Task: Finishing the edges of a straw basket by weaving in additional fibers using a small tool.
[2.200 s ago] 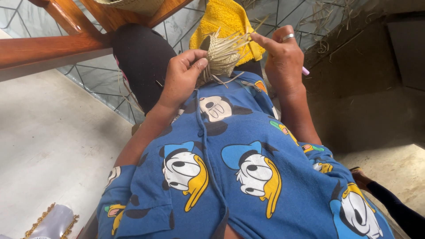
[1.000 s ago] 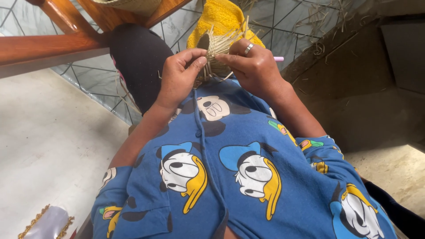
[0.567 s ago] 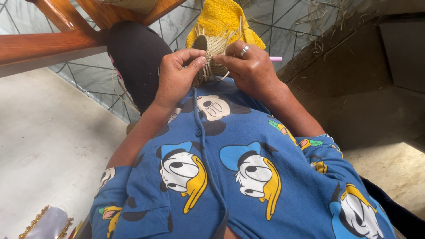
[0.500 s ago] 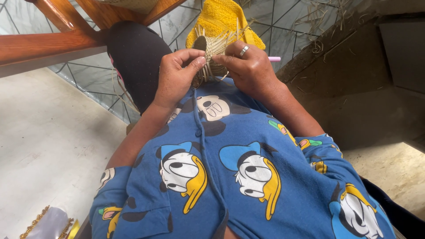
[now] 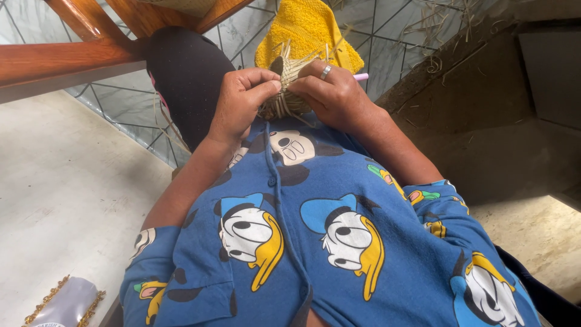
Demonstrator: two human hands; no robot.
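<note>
Your left hand (image 5: 242, 100) and right hand (image 5: 331, 94) meet over your lap and close on a small woven straw piece (image 5: 284, 91), which sits between them just above the blue cartoon-print shirt (image 5: 315, 230).

**Left hand.** The fingers are curled and the thumb presses against the near edge of the weave — a pinch grip. Judged from the pose, this pins the finished rows so they do not slacken.

**Right hand.** The fingers wrap the far side of the piece, clenched around it. A silver ring (image 5: 325, 71) shows on one finger. A thin pink-white rod (image 5: 361, 77) projects from behind the hand toward the right; you cannot tell from this view whether the fingers grip it or it merely lies under them.

**The piece.** Loose straw ends (image 5: 284, 49) stand up from its top edge, unwoven, which suggests the open rim faces away from you and the worked part lies against your palms. Holding it close to the body likely steadies both wrists.

**Surroundings.**
- A yellow cloth (image 5: 305, 30) lies beyond the hands, over your knee.
- A dark legging (image 5: 187, 79) covers the raised left leg.
- A wooden furniture frame (image 5: 66, 57) crosses the upper left corner.
- Stray straw (image 5: 436, 30) lies scattered on the tiled floor (image 5: 393, 36) — well apart from the hands.
- A pale pouch with gold trim (image 5: 63, 303) rests at the lower left edge.
</note>
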